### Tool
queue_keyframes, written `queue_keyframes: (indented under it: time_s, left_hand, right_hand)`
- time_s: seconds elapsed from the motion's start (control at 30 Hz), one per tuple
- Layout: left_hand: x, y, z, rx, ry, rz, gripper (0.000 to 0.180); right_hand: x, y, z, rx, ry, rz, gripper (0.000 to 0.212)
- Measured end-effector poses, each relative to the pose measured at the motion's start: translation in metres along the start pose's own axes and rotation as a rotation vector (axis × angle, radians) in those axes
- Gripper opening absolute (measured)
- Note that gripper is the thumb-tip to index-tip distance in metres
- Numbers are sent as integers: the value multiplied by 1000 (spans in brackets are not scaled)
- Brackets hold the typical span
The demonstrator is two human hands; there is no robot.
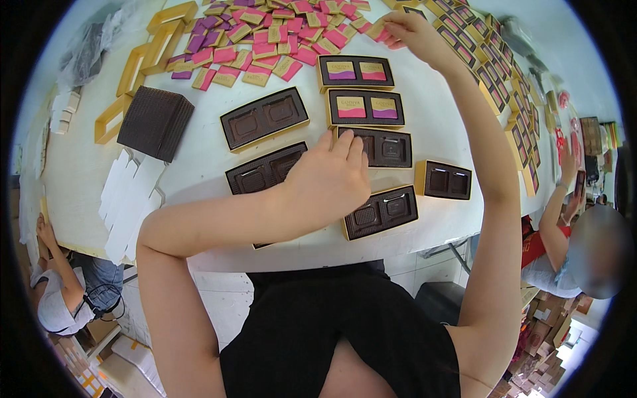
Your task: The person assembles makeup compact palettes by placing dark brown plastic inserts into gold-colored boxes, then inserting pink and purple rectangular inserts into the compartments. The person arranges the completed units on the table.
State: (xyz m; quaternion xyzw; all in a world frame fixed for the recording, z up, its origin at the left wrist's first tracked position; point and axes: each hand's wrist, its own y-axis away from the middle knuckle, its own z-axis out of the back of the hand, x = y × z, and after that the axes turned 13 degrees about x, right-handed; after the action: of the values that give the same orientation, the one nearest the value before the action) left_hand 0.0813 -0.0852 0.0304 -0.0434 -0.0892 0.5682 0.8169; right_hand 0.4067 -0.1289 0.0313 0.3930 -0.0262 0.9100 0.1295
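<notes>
- Right hand point(413, 38): fingertips pinched on one pink-and-gold packet point(377, 31); packet sits just left of that grip, at the right edge of the packet pile point(279, 33).
- Left hand point(332, 182): fingers outstretched together over the left end of a dark-trayed box point(390, 148); whether they grip it, cannot tell.
- Just beyond left fingertips: two filled boxes point(367, 122), two packets each.
- Right of left hand: small box point(448, 180), both compartments unfilled.
- Well left of left hand: dark tray stack point(154, 121).
</notes>
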Motion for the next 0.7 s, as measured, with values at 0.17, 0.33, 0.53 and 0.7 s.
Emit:
queue_keyframes:
  time_s: [0.17, 0.33, 0.53, 0.7]
  left_hand:
    - [-5, 1, -3, 146, -58, 65, 38]
    - [-6, 3, -9, 108, -59, 50, 40]
    - [-8, 1, -7, 106, -95, 47, 39]
    - [-8, 1, -9, 68, -88, 41, 38]
  right_hand:
    - [80, 75, 2, 380, 298, 323, 23]
    - [90, 123, -51, 212, 757, 380, 34]
    - [83, 140, -53, 184, 772, 347, 39]
    - [95, 152, -67, 143, 699, 301, 46]
